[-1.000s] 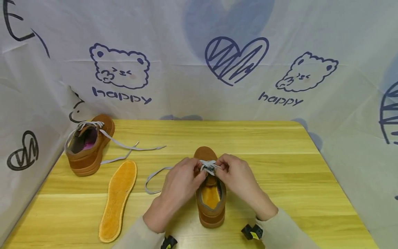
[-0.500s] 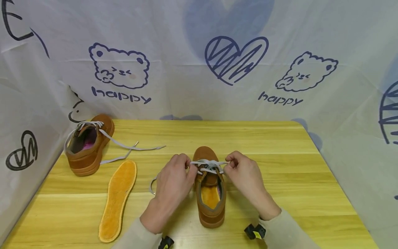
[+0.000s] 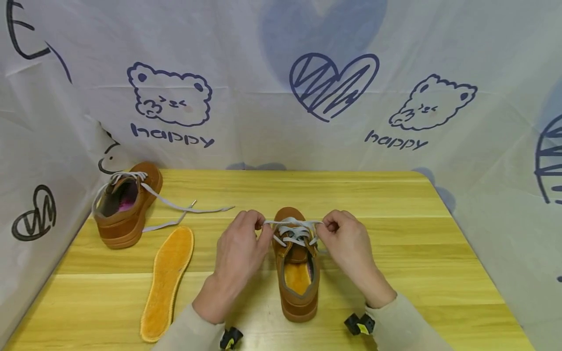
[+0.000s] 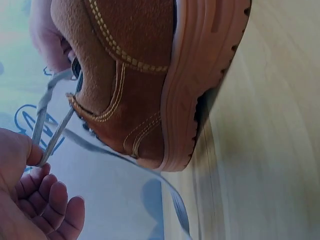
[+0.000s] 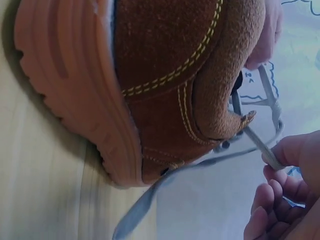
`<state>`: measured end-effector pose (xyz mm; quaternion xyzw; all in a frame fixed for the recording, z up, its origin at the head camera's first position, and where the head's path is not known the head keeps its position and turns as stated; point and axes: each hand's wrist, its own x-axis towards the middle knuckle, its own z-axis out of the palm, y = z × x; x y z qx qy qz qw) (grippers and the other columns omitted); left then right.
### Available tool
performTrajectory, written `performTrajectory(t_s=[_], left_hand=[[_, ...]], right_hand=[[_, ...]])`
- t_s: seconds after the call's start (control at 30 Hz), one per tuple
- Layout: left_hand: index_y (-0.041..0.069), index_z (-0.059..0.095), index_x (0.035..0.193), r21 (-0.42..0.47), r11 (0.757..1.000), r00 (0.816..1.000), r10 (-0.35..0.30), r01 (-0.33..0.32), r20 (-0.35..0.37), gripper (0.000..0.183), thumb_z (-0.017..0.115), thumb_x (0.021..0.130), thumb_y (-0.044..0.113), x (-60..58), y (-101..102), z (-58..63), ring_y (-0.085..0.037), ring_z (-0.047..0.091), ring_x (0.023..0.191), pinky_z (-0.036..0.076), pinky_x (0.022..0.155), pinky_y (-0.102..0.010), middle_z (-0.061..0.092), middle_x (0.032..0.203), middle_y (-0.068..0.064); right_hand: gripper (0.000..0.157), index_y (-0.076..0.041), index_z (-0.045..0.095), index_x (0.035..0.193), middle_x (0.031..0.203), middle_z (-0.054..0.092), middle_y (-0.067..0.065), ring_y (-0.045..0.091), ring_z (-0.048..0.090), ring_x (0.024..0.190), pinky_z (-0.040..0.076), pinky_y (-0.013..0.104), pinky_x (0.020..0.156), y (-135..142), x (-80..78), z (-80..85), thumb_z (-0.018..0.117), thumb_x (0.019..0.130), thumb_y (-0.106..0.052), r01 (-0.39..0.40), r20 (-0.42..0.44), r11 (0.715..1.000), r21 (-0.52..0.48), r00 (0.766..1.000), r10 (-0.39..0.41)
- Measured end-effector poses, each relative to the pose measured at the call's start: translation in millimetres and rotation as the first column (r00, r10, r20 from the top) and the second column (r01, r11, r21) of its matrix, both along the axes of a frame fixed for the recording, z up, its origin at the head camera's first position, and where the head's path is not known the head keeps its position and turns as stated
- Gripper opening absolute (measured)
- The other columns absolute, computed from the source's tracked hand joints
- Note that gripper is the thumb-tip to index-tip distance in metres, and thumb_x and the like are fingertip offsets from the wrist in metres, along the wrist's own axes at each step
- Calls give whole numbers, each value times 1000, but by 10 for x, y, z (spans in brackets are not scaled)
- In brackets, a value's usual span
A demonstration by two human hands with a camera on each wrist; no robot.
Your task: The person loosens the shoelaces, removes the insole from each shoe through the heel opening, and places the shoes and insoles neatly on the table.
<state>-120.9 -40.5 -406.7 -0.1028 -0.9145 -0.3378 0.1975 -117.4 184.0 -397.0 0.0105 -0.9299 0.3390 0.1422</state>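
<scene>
A brown suede shoe [image 3: 298, 307] stands upright on the table, toe pointing away, with an orange insole [image 3: 297, 277] inside it. My left hand [image 3: 241, 248] pinches a stretch of grey shoelace [image 4: 39, 122] between thumb and forefinger, left of the shoe. On the opposite side, my right hand [image 3: 349, 246] pinches the lace too, pulling it out level across the shoe's top. In both wrist views the pinched lace is doubled into a loop, and a loose lace end [image 5: 142, 202] hangs down past the shoe's side.
A second brown shoe [image 3: 120, 226] sits at the back left, its untied laces [image 3: 193, 210] trailing right. An orange insole [image 3: 167, 285] lies between that shoe and my left arm. A white printed cloth [image 3: 250, 112] hangs behind the wooden table [image 3: 417, 243].
Both hands have moved apart, left hand leftward and right hand rightward, drawing the lace out from a bunched knot into a wide span over the shoe. The shoe stays put.
</scene>
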Motion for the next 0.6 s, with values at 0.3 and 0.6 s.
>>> performTrajectory(t_s=[0.3, 0.6], left_hand=[[6, 65, 93, 52, 997, 998, 59, -58, -19, 8, 65, 95, 14, -48, -99, 25, -19, 54, 62, 47, 54, -36, 65, 90, -9], [5, 63, 94, 102, 989, 994, 108, -107, -6, 14, 57, 102, 14, -82, -252, 22, -24, 59, 64, 50, 55, -39, 65, 91, -11]], right_hand=[[11, -9, 67, 79, 77, 62, 6, 19, 54, 65, 45, 33, 63, 100, -12, -14, 68, 90, -10, 67, -58, 998, -18, 996, -68], [12, -6, 69, 83, 79, 64, 8, 21, 56, 63, 45, 35, 61, 254, -36, 13, 66, 93, -12, 132, -97, 991, -18, 986, -133]])
